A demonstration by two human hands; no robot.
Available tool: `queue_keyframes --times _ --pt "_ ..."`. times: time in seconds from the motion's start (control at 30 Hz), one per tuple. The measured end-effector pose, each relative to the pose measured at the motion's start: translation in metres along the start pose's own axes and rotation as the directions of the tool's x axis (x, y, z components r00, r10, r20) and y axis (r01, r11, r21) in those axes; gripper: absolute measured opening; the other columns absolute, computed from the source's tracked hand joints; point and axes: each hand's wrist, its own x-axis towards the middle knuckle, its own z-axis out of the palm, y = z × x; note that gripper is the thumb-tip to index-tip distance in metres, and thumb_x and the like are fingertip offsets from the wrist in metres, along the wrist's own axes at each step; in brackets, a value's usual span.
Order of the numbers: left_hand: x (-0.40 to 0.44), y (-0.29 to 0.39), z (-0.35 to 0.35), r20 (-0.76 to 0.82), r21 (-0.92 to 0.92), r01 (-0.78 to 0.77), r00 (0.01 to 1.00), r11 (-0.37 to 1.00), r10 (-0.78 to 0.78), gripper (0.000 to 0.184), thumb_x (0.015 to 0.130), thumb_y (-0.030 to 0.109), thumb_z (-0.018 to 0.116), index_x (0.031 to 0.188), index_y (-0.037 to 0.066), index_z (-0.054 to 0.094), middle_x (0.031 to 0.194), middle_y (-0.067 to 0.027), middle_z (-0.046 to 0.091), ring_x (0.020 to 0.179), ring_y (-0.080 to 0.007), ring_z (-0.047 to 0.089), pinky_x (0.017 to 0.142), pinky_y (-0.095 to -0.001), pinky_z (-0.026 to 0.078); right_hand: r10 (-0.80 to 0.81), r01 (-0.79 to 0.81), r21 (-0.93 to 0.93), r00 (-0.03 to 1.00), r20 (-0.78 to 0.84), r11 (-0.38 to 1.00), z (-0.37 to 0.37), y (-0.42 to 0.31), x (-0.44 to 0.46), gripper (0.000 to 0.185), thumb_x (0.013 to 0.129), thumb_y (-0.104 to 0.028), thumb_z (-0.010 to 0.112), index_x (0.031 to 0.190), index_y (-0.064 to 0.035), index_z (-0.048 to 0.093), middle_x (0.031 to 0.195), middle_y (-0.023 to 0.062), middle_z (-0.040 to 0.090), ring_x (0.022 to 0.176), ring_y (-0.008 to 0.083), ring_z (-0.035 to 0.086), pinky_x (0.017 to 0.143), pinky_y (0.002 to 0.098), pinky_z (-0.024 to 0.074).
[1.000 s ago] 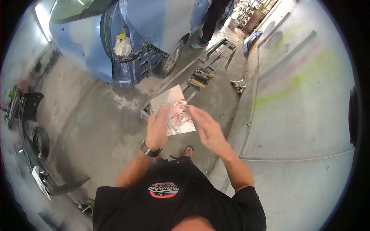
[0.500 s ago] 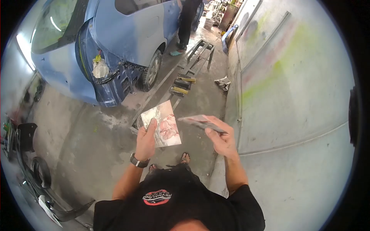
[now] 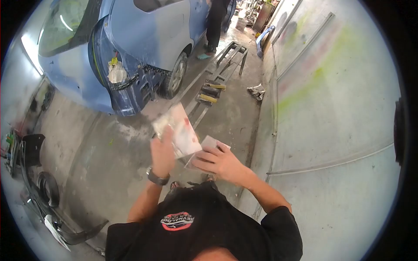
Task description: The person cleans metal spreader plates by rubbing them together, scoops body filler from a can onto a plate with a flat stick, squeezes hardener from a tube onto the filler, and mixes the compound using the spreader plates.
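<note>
My left hand (image 3: pixel 162 154), a watch on its wrist, grips a white mixing board (image 3: pixel 188 147) by its left side, thumb over the top face. Pale putty lies under the thumb, and a few red-pink smears (image 3: pixel 187 122) show near the right edge. Close against the board's lower right corner, my right hand (image 3: pixel 220 164) is closed on a thin, flat putty spreader (image 3: pixel 210 141). The fingers lie across it and cover much of its face. Motion blurs the board and left fingers.
A blue car (image 3: pixel 148 35) with patchy grey areas stands ahead on the left. Beyond it is a person's dark-clothed leg (image 3: pixel 214 26). A low metal stand (image 3: pixel 233 54) holds sanding blocks (image 3: pixel 208 98). A paint-marked wall (image 3: pixel 331 122) runs along the right; car parts (image 3: pixel 32 148) lie left.
My right hand has moved left and down with the spreader, turning it over against the board's corner. Most of the pink putty no longer shows on the board's right side.
</note>
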Motion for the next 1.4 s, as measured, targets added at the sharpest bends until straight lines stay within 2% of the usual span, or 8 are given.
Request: queue_keyframes --times 0.1,0.23,0.37,0.67,0.77,0.87,1.0,1.4 --pt "0.013 0.020 -0.012 -0.034 -0.334 0.023 0.999 0.942 -0.037 0.039 0.105 0.032 0.053 0.121 -0.002 0.063 0.115 -0.0099 0.069 0.097 -0.0192 0.068 0.084 -0.0373 0.055 0.081 -0.052 0.240 0.990 -0.112 0.969 -0.027 0.002 -0.006 0.053 0.086 -0.004 0.065 0.137 -0.0163 0.059 0.142 0.0080 0.056 0.129 0.0325 0.055 0.109 0.0544 0.0386" --pt "0.011 0.021 0.007 0.238 -0.775 0.325 0.945 0.542 -0.226 0.043 0.106 0.034 0.050 0.137 0.003 0.053 0.131 -0.0113 0.062 0.113 -0.0246 0.065 0.098 -0.0412 0.053 0.211 0.196 0.558 0.787 -0.580 0.806 -0.054 -0.008 0.011 0.048 0.087 -0.008 0.065 0.135 -0.0117 0.061 0.144 0.0141 0.056 0.138 0.0380 0.048 0.116 0.0589 0.0305" --pt "-0.001 0.016 0.032 0.500 -0.804 0.503 0.861 0.317 -0.096 0.044 0.108 0.034 0.047 0.139 0.004 0.052 0.138 -0.0113 0.059 0.123 -0.0241 0.059 0.103 -0.0435 0.049 0.059 0.207 0.383 0.813 -0.579 0.900 -0.044 -0.017 0.029 0.054 0.087 -0.007 0.068 0.139 -0.0110 0.058 0.148 0.0177 0.050 0.140 0.0410 0.044 0.115 0.0588 0.0326" --pt "-0.003 0.012 0.017 0.222 -0.711 0.236 0.969 0.662 -0.108 0.031 0.107 0.024 0.053 0.128 0.003 0.061 0.120 -0.0047 0.067 0.106 -0.0148 0.065 0.091 -0.0329 0.053 0.247 -0.252 -0.337 0.967 -0.060 0.907 -0.038 0.042 -0.007 0.064 0.084 -0.005 0.065 0.146 -0.0155 0.051 0.152 0.0153 0.044 0.140 0.0405 0.044 0.112 0.0597 0.0345" --pt "0.001 0.010 0.022 0.087 -0.614 0.129 0.992 0.779 -0.096 0.028 0.107 0.024 0.053 0.115 0.002 0.066 0.107 -0.0012 0.068 0.095 -0.0089 0.060 0.082 -0.0291 0.050 0.319 -0.370 -0.063 0.864 -0.389 0.927 -0.051 0.030 0.000 0.066 0.083 -0.006 0.065 0.146 -0.0147 0.051 0.149 0.0161 0.047 0.140 0.0389 0.043 0.114 0.0600 0.0313" --pt "0.006 0.000 0.026 -0.030 -0.411 0.023 0.999 0.911 -0.038 0.030 0.107 0.025 0.052 0.103 0.000 0.067 0.094 0.0027 0.065 0.084 -0.0055 0.051 0.073 -0.0273 0.045 0.251 -0.277 -0.216 0.957 -0.142 0.936 -0.034 -0.002 0.013 0.067 0.078 -0.011 0.067 0.144 -0.0133 0.053 0.146 0.0179 0.049 0.138 0.0389 0.043 0.114 0.0625 0.0269" --pt "0.006 0.003 0.026 -0.077 -0.277 -0.037 0.997 0.960 0.016 0.033 0.108 0.025 0.051 0.097 -0.002 0.066 0.086 0.0050 0.060 0.079 -0.0047 0.046 0.068 -0.0266 0.041 0.285 -0.362 -0.267 0.915 -0.287 0.893 -0.062 -0.015 0.024 0.058 0.084 -0.011 0.061 0.142 -0.0141 0.056 0.144 0.0142 0.052 0.133 0.0357 0.050 0.115 0.0619 0.0264" --pt "0.001 -0.001 0.019 0.047 -0.159 0.028 0.999 0.987 -0.021 0.041 0.107 0.030 0.052 0.083 -0.001 0.063 0.076 0.0066 0.052 0.073 -0.0047 0.043 0.062 -0.0274 0.038 0.129 -0.180 -0.300 0.975 -0.182 0.937 -0.045 0.004 0.027 0.063 0.076 -0.012 0.067 0.138 -0.0113 0.057 0.141 0.0159 0.054 0.136 0.0342 0.046 0.113 0.0660 0.0261"
